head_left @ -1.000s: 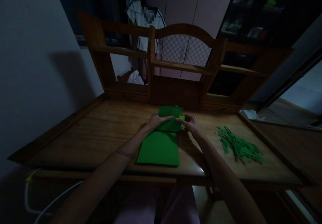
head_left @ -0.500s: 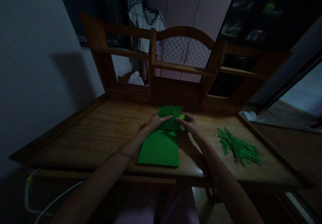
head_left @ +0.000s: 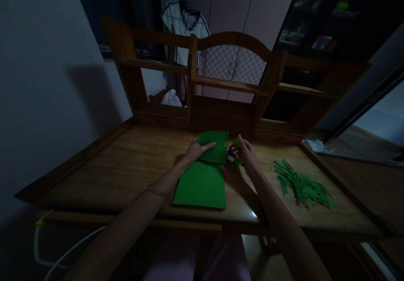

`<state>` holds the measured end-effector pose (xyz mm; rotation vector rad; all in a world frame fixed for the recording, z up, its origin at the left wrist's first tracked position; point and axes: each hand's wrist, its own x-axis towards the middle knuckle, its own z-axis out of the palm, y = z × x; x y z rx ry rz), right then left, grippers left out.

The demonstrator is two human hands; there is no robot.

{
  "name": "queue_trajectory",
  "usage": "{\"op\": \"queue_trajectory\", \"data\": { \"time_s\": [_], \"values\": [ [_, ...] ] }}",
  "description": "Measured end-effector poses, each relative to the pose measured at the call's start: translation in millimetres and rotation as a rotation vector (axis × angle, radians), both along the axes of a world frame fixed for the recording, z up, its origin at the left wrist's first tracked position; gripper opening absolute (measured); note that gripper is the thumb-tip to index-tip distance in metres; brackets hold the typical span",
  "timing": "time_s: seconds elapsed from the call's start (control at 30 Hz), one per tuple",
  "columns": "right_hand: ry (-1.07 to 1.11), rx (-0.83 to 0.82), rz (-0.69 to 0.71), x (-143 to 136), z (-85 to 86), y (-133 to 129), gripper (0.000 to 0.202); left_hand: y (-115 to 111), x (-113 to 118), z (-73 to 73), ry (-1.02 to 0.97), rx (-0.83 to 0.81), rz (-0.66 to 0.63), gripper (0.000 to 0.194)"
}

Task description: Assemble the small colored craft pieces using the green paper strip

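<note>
My left hand (head_left: 196,149) presses its thumb on top of a small green sheet (head_left: 213,148), its other fingers hidden underneath. Small holes run along the sheet's right edge. Beneath and nearer to me lies a larger green sheet or stack (head_left: 202,185) with a thin pink line on its right side. At the small sheet's right edge, my right hand (head_left: 248,152) grips a small green-and-purple hand tool (head_left: 231,151). Its two green, handle-like parts stand apart; whether it is scissors or a punch is unclear.
A pile of thin green strips with holes (head_left: 301,185) lies on the wooden desk (head_left: 126,163) at right. A wooden shelf unit (head_left: 221,83) rises along the back edge. Clear plastic (head_left: 317,146) lies at the far right, and a white cable (head_left: 72,243) hangs at the lower left.
My right hand has shifted slightly right, off the sheet. The tool's green parts have spread apart, and holes at the sheet's edge now show. My left hand stays on the sheet.
</note>
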<state>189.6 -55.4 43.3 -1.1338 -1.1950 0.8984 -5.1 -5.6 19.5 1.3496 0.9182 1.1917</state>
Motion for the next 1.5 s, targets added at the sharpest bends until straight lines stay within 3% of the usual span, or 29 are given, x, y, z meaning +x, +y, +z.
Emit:
{"op": "queue_trajectory", "data": {
  "time_s": [0.27, 0.67, 1.07, 1.5],
  "values": [
    [0.033, -0.061, 0.005, 0, -6.7, 7, 0.062, 2, -1, -1.9, 0.033, 0.024, 0.008, 0.047],
    [0.033, -0.077, 0.059, 1, -7.8, 5, 0.062, -3, -1, 5.2, 0.069, 0.067, 0.052, 0.043],
    [-0.054, -0.033, -0.009, 2, -8.3, 2, 0.066, 0, -2, 3.4, 0.07, 0.026, 0.05, 0.047],
    [-0.173, 0.072, -0.116, -2, 1.7, -6, 0.044, 1, 0, -1.7, -0.005, 0.043, -0.019, 0.051]
  ]
}}
